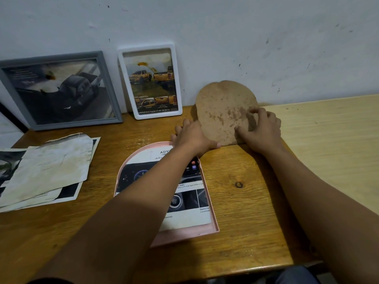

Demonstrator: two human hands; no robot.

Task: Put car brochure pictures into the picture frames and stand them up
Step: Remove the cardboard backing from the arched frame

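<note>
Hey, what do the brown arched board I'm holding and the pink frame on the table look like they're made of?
Brown arched board: probably fibreboard or thick card, matte, with dark blotchy stains and no visible grain.
Pink frame: looks like moulded plastic, smooth, evenly coloured, with a thin raised rim. It could be painted; that cannot be settled from here.

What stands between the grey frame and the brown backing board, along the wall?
The white frame stands between the grey frame and the brown backing board, leaning on the wall, in the head view.
</note>
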